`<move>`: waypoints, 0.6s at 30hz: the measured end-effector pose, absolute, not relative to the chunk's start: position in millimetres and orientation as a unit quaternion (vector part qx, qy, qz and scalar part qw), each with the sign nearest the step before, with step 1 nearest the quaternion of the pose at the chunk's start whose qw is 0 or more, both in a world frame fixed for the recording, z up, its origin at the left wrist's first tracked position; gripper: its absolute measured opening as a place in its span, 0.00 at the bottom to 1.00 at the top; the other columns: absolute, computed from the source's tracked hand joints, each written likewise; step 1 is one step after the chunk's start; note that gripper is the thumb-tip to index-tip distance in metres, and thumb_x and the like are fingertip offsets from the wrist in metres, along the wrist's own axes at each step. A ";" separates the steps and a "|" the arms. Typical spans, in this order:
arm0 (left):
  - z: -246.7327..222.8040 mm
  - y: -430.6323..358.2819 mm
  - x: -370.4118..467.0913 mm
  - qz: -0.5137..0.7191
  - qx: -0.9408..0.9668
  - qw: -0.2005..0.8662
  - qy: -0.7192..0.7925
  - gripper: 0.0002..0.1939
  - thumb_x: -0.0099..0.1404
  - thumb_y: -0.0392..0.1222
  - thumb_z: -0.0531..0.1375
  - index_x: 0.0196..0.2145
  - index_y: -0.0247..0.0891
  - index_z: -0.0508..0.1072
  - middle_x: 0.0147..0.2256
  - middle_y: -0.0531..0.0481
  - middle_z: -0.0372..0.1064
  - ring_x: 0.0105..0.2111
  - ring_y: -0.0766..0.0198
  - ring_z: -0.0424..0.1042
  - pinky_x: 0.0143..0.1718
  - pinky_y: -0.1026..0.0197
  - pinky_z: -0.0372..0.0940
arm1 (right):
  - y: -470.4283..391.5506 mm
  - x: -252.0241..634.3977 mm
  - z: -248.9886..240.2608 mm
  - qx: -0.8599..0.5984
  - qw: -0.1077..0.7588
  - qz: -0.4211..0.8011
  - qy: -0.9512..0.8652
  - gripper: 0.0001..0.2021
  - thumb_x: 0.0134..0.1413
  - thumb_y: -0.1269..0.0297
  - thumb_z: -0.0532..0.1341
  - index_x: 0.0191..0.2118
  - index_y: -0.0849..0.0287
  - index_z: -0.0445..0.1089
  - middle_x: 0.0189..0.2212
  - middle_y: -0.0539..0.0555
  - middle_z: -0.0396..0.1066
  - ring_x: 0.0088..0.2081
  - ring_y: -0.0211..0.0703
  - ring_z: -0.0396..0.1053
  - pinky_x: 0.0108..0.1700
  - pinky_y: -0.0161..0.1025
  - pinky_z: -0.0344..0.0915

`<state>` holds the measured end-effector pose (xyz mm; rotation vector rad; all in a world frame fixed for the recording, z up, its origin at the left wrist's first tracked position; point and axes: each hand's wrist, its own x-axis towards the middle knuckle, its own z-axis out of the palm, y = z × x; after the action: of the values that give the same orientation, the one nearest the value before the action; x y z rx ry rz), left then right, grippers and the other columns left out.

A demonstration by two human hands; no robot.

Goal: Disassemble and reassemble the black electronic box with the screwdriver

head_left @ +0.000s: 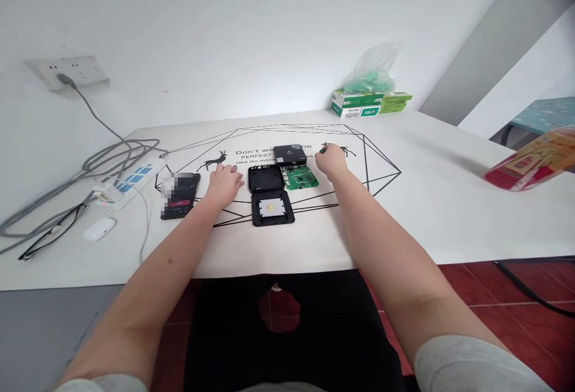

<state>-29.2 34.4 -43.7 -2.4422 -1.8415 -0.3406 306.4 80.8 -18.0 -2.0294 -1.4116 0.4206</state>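
Note:
My left hand rests low over the table with its fingers apart, just left of a black plastic case half. Closed in a pinch, my right hand is to the right of a green circuit board. A small dark bit shows at its fingertips, too small to name. Behind the board sits a black box lid with a white label. Nearest me lies another black case part with a silvery metal plate in it.
A phone, a white earbud case, glasses and a power strip with grey cables lie left. Green boxes under a plastic bag stand at the back. A red and yellow package is at right.

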 end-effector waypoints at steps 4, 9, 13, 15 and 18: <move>-41.4 31.0 -25.1 -0.135 -0.795 0.009 -0.591 0.20 0.79 0.47 0.55 0.58 0.43 0.83 0.59 0.35 0.73 0.63 0.36 0.63 0.64 0.33 0.63 | 81.4 308.7 -25.2 -0.787 0.240 0.166 -0.543 0.22 0.57 0.78 0.64 0.57 0.73 0.76 0.54 0.77 0.77 0.55 0.62 0.77 0.55 0.51 0.74; -36.9 23.5 -17.4 -0.152 -0.841 -0.056 -0.516 0.30 0.79 0.57 0.55 0.67 0.37 0.76 0.65 0.35 0.71 0.68 0.39 0.61 0.72 0.35 0.58 | 76.2 300.2 -30.2 -0.801 0.182 0.140 -0.552 0.24 0.60 0.78 0.62 0.62 0.71 0.73 0.64 0.79 0.70 0.69 0.69 0.67 0.65 0.59 0.70; -37.9 20.4 -14.7 -0.108 -0.864 -0.077 -0.486 0.33 0.78 0.61 0.56 0.68 0.37 0.76 0.72 0.34 0.64 0.74 0.36 0.54 0.74 0.31 0.54 | 67.5 289.8 -22.5 -0.793 0.177 0.107 -0.572 0.22 0.68 0.69 0.63 0.65 0.69 0.71 0.71 0.79 0.63 0.73 0.71 0.60 0.69 0.64 0.64; -39.1 20.2 -14.9 -0.094 -0.867 -0.085 -0.482 0.32 0.78 0.63 0.57 0.67 0.40 0.77 0.73 0.36 0.63 0.76 0.35 0.52 0.75 0.29 0.52 | 59.3 281.9 -13.8 -0.758 0.188 0.098 -0.616 0.20 0.69 0.62 0.64 0.62 0.63 0.74 0.70 0.72 0.66 0.72 0.67 0.61 0.69 0.60 0.64; -40.5 20.4 -15.9 -0.089 -0.877 -0.083 -0.465 0.30 0.77 0.62 0.58 0.65 0.41 0.79 0.72 0.39 0.66 0.76 0.36 0.53 0.78 0.29 0.48 | 40.4 266.1 0.8 -0.574 0.196 0.179 -0.775 0.10 0.69 0.60 0.64 0.47 0.59 0.80 0.50 0.62 0.80 0.54 0.55 0.75 0.58 0.49 0.69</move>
<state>-15.9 20.4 -40.5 -2.9106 -1.5452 -0.2971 266.1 40.4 0.8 -1.6069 -2.1703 0.5009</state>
